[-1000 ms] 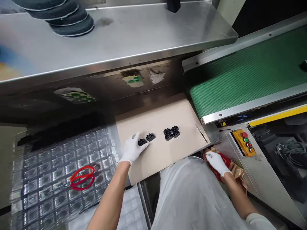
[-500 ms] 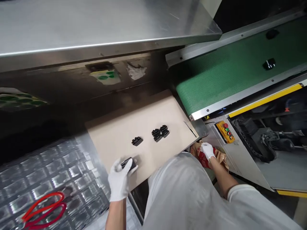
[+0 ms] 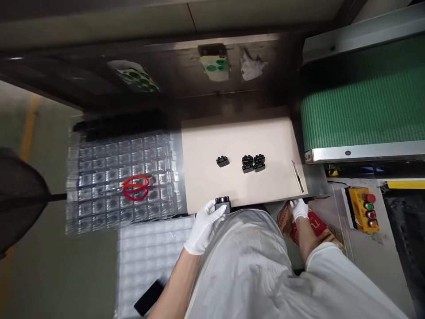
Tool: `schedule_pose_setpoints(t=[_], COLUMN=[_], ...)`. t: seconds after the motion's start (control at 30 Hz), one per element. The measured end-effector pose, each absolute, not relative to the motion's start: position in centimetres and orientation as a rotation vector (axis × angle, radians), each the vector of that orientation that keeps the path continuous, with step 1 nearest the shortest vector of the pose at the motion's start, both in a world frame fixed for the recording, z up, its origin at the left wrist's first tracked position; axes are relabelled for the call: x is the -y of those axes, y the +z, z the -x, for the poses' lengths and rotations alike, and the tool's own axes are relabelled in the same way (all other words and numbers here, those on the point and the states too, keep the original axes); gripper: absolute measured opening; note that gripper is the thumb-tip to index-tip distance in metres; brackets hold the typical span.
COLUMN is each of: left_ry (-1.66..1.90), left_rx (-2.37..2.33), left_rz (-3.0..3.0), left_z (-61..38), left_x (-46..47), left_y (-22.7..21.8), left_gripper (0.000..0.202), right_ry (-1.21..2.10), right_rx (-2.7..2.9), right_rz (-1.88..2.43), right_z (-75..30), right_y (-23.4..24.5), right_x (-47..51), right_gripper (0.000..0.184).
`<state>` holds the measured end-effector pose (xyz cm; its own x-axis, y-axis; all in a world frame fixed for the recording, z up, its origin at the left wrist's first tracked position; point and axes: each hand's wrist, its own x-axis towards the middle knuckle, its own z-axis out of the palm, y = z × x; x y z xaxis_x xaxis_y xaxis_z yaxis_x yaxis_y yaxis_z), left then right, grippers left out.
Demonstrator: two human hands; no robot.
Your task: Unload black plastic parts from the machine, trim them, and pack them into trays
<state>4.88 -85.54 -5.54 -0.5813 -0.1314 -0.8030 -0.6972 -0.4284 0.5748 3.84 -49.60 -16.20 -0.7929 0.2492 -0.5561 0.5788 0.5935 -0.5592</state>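
Near a tan board, left grip pinches a black part; right grip, closure unclear, touches an illegibly lettered bag.

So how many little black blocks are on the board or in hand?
6: a lone block and four clustered blocks on the board, one held block in the left hand. Others may be hidden.

Six parts: four grouped and one alone on the board, one in the left grip at the board's near edge. One knife, one pair of scissors, one bag, one belt, four buttons, two dotted sheets, two gloves.
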Motion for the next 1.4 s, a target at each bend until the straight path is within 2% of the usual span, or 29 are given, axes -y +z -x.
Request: schedule_pose_setpoints(t=[0.13,0.23,0.3,0.47,0.63,0.73,0.87,1.03,1.2,1.4], left_ry=[2.056,2.028,1.994,1.845,1.554,1.425,1.499,1.867,2.11,2.115], left_rx=[-1.465,-1.552,-1.624,-1.848,-2.163,-2.23,-2.085,-1.562,-1.218,-1.169], left_rz=[1.134,1.055,1.022,1.056,1.235,1.346,1.363,1.119,0.907,0.793], left_z=[-6.6,-8.0,-8.9,-11.9,-15.9,-18.2,-20.5,-21.2,-19.9,-15.8], left_x=[84.3,82.1,80.6,78.3,79.6,81.5,83.8,85.6,88.0,92.1], left_y=[-5.2,-5.7,-6.2,-8.4,-10.1,-10.8,-11.7,-11.9,-11.5,-11.3], left_gripper=[0.059,0.064,0.067,0.06,0.04,0.035,0.04,0.05,0.063,0.063], right_ry=[-1.17,-1.211,-1.215,-0.863,-0.548,-0.539,-0.452,-0.451,-0.622,-0.629], right_rx=[-2.484,-2.513,-2.457,-2.245,-2.237,-2.177,-2.091,-2.001,-1.822,-1.774], right_rz=[-0.76,-0.79,-0.653,0.092,0.255,0.408,0.533,0.536,0.32,0.117], right_z=[-5.4,-8.8,-11.2,-13.9,-13.9,-13.2,-11.0,-8.3,-6.6,-4.8], right_y=[-14.7,-11.5,-9.0,-5.0,-5.3,-5.5,-4.7,-3.6,-3.6,-3.4], right_x=[47.2,45.3,45.2,47.7,48.4,48.4,49.4,51.6,53.8,58.2], right_gripper=[0.038,0.057,0.055,0.037,0.051,0.051,0.05,0.047,0.043,0.04])
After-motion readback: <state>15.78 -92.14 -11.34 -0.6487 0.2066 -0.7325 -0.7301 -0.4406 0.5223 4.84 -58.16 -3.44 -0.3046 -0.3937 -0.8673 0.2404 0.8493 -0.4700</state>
